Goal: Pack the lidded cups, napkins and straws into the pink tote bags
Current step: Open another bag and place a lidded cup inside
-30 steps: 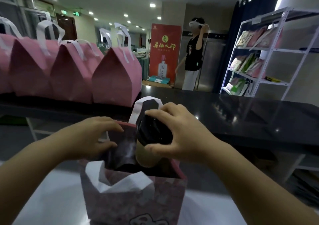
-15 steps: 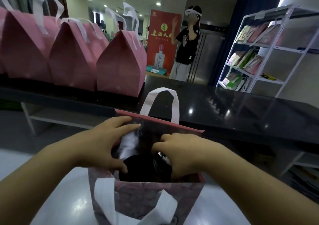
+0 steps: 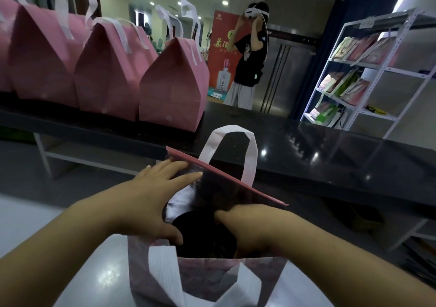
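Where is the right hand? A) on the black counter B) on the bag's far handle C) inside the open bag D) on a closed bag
C: the right hand is down inside the open bag, fingers hidden, while the left hand spreads its mouth.

Four closed pink bags (image 3: 172, 80), one open bag (image 3: 212, 280), two hands (image 3: 141, 203).

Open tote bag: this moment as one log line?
left hand: presses far wall | right hand: inside open tote bag, fingers hidden
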The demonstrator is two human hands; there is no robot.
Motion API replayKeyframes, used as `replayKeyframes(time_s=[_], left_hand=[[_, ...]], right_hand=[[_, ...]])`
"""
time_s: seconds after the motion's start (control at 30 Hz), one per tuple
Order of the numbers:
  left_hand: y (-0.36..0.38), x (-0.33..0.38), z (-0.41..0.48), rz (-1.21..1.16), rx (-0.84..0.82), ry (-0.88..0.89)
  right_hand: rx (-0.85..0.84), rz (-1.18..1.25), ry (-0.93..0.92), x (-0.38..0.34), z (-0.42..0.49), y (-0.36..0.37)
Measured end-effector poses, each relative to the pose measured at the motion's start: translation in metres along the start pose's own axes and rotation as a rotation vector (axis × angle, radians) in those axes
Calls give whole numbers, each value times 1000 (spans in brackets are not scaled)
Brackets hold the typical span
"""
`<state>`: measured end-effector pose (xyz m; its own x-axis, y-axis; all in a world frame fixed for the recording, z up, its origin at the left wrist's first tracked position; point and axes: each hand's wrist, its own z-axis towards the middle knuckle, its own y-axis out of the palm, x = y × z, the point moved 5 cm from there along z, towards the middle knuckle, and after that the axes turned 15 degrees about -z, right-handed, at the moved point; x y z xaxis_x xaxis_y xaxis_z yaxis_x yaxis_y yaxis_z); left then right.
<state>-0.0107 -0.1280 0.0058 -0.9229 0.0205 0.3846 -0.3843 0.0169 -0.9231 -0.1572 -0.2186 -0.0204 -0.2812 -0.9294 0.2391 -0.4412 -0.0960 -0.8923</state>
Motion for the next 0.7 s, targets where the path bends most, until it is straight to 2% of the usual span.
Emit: replayKeyframes(time_s=[0.4, 0.6, 0.7], left_hand=[[-3, -6, 6, -33, 70, 13], [-5, -3, 7, -59, 156, 56], [-9, 1, 4, -55, 218, 96]], right_hand=[[92, -169, -116, -5, 7, 14], [27, -218, -104, -5, 13, 27], [48, -214, -95, -1, 8, 18]])
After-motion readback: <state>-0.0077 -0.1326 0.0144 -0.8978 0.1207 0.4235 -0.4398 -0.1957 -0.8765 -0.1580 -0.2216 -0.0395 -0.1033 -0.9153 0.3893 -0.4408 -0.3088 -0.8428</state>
